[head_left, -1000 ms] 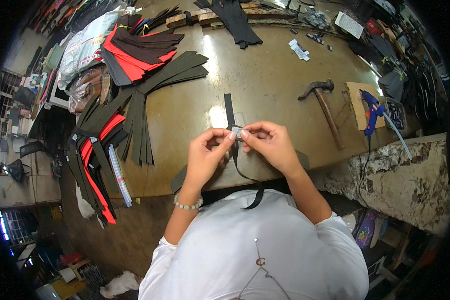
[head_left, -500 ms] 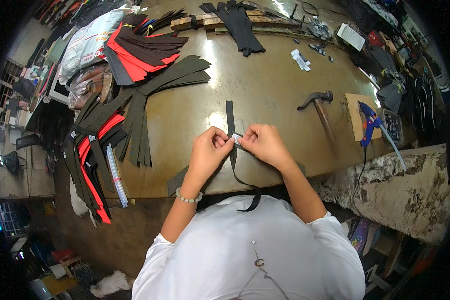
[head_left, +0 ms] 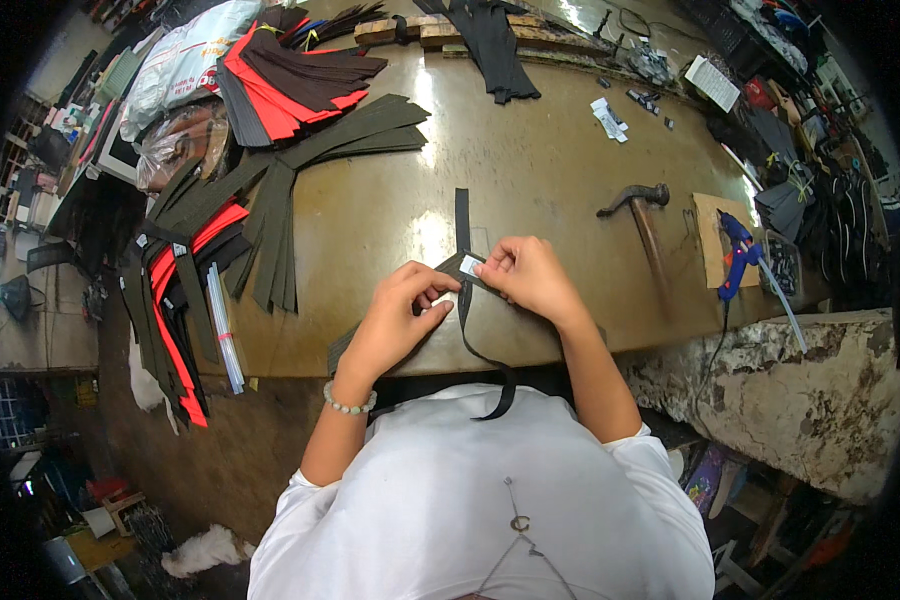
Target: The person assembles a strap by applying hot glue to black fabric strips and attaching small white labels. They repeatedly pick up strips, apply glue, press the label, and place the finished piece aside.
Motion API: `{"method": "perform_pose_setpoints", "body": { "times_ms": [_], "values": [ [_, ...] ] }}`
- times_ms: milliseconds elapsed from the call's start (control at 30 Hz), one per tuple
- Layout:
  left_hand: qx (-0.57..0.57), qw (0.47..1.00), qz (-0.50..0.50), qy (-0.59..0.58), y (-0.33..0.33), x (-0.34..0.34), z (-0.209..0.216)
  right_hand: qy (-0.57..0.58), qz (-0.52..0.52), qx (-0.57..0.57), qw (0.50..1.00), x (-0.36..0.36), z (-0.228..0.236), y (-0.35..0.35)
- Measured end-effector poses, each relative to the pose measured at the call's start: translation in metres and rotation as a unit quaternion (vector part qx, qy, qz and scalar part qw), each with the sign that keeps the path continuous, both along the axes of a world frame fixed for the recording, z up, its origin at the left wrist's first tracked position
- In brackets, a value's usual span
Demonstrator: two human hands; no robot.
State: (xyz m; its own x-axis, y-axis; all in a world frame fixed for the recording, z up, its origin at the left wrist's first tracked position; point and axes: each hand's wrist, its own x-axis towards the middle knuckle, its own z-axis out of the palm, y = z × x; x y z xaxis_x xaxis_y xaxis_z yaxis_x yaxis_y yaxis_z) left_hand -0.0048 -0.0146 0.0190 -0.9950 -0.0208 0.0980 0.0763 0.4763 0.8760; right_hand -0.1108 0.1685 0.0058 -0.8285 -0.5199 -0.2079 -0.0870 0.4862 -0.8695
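Note:
A small white label (head_left: 469, 265) lies on dark strips that meet in front of me at the table's near side. My right hand (head_left: 532, 280) pinches the label's right edge between thumb and fingers. Just left of it, my left hand (head_left: 398, 315) is half curled, its thumb and forefinger apart with nothing visible between them. A narrow black strap (head_left: 462, 222) runs from beyond the label, passes between my hands, and its loose end curls over the table edge against my white shirt. Dark strip ends also show under my forearms.
Fanned bundles of dark and red strips (head_left: 270, 90) lie at left, with translucent glue sticks (head_left: 225, 330) below them. A hammer (head_left: 646, 230) rests at right, beside a blue glue gun (head_left: 738, 255) on cardboard. Loose white labels (head_left: 610, 120) and a wooden board (head_left: 450, 38) are farther back.
My left hand has let go of the label and drawn back to the lower left, its fingers loosening. My right hand stays at the label, which now shows more fully.

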Motion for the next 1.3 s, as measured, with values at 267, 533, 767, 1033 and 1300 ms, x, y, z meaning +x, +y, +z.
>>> {"method": "perform_pose_setpoints", "body": {
  "times_ms": [267, 533, 767, 1033, 1300],
  "values": [
    [-0.01, 0.999, 0.043, 0.021, 0.009, -0.007, -0.007, -0.031, 0.014, 0.004, 0.999, -0.003, 0.001, 0.001],
    [-0.026, 0.999, 0.026, 0.028, 0.007, -0.008, -0.008, -0.018, 0.009, 0.013, 1.0, -0.001, 0.003, 0.0],
    [-0.038, 0.99, 0.13, 0.033, 0.015, -0.019, -0.022, 0.003, 0.009, 0.036, 0.999, 0.001, 0.006, 0.0],
    [-0.046, 0.99, 0.131, 0.007, 0.012, -0.024, -0.019, 0.21, 0.102, -0.025, 0.972, 0.014, 0.024, -0.002],
    [-0.078, 0.988, 0.132, -0.007, 0.016, -0.019, -0.013, 0.092, 0.082, -0.151, 0.981, -0.043, 0.0, -0.024]
  ]
}}
